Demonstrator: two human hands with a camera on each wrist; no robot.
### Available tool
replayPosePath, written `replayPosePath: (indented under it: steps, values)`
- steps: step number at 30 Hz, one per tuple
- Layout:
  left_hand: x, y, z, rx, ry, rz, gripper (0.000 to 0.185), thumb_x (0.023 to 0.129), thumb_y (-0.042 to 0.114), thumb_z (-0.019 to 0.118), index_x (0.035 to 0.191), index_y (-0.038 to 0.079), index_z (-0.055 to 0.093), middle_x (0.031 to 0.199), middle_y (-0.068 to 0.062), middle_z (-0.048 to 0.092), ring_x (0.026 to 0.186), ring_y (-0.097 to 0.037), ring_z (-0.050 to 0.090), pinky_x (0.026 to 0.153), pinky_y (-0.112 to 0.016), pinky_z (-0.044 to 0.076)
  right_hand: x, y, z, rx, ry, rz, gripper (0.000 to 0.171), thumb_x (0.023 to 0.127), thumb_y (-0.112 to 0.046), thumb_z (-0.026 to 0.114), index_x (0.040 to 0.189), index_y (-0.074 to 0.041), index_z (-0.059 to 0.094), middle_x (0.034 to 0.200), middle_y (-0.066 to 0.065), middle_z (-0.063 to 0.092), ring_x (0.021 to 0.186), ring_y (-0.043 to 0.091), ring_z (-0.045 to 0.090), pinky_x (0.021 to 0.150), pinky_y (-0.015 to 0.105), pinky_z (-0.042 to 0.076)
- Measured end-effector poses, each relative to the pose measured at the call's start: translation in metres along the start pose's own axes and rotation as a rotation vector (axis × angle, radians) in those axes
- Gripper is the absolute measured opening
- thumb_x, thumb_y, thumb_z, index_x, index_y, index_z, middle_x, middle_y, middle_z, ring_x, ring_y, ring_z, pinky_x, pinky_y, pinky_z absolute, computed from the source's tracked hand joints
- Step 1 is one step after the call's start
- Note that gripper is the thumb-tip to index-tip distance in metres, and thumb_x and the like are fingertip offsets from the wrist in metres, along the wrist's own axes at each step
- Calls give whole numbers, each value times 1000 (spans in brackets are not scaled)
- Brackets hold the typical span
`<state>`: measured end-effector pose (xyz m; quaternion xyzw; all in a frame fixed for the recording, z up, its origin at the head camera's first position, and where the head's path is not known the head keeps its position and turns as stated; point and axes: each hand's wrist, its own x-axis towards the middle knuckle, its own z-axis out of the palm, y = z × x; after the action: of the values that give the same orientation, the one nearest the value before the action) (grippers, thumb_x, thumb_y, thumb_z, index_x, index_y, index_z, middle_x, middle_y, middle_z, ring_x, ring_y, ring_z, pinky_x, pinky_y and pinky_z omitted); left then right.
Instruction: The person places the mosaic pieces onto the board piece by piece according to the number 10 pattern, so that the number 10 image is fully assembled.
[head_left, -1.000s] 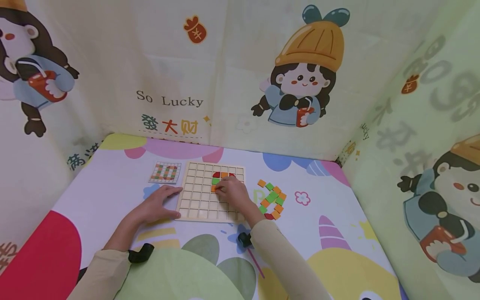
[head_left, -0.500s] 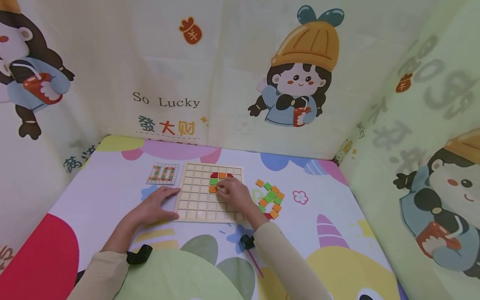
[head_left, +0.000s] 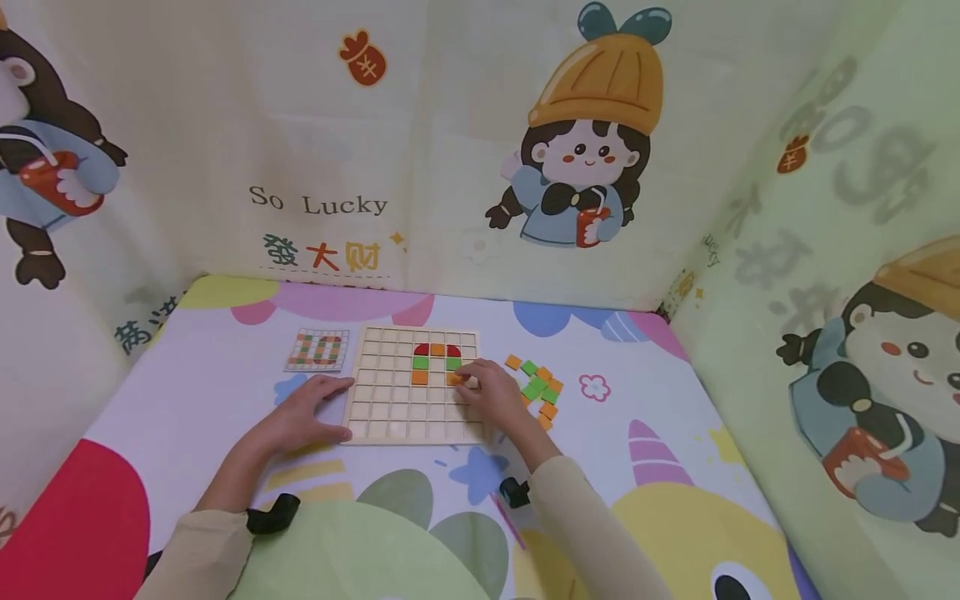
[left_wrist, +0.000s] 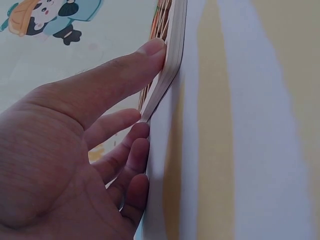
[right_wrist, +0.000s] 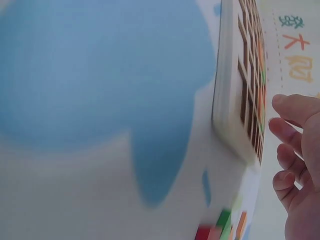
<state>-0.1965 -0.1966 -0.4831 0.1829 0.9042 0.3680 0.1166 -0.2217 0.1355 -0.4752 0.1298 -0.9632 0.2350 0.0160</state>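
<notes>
A wooden grid board (head_left: 386, 408) lies on the table, with an arch of red, green and orange tiles in its upper right part. My left hand (head_left: 307, 412) rests at the board's left side, thumb near the front corner. The left wrist view shows the thumb (left_wrist: 150, 47) against the rim, with the other fingers by the edge. Over the board's right side, the fingers of my right hand (head_left: 498, 400) are at an orange tile (head_left: 452, 379), partly covering it. In the right wrist view the loosely bent fingers (right_wrist: 286, 155) show no tile between them.
Several loose orange and green tiles (head_left: 535, 388) lie right of the board, partly behind my right hand. A printed pattern card (head_left: 317, 350) lies left of the board. Patterned cloth walls (head_left: 450, 167) enclose the table's back and sides.
My right hand has shifted right across the board, uncovering the right-hand green and orange tiles of the arch. The left hand stays at the board's edge. The head view has turned slightly right.
</notes>
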Motion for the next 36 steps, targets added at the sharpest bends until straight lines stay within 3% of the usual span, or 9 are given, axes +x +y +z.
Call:
replayPosePath:
  steps: [6,15,20,25,31,36]
  values:
    - [-1,-2,-1,14,6,0,84,77,36,80,146,11,41,143,-22,38,130,-44,38,101,-63,36,-8,14,-9,-8,24,12,23,91,-27,67,111,-17,71,96,-5,66,81,14,52,69,26,46]
    - [-2,-8,-4,25,8,-2,85,76,37,80,146,11,41,143,-22,38,130,-43,38,102,-63,36,-15,41,-24,-38,38,99,24,90,-23,68,113,-17,70,107,-1,66,84,16,54,69,27,49]
    - [-1,-8,-3,25,7,-1,85,76,38,80,146,11,41,143,-22,38,130,-43,37,102,-63,36,-18,55,-32,-96,42,151,22,90,-25,69,111,-19,71,101,-2,66,93,18,58,80,34,54]
    - [0,-7,-1,16,6,0,85,76,38,80,146,11,41,143,-21,38,130,-43,37,102,-63,36,-22,66,-36,-58,19,228,23,88,-23,70,111,-19,72,112,0,65,110,22,57,93,40,53]
    - [1,-5,1,15,-1,-9,85,76,38,80,147,12,40,145,-21,36,131,-43,35,101,-64,36,-29,71,-42,-26,-30,232,27,85,-6,70,108,-18,73,119,2,62,115,24,54,94,40,53]
    - [1,-4,1,10,-4,-7,85,76,38,80,147,12,40,145,-22,36,131,-44,35,102,-65,35,-33,74,-43,-26,-66,243,30,83,-4,72,108,-20,73,122,1,59,118,23,52,93,39,54]
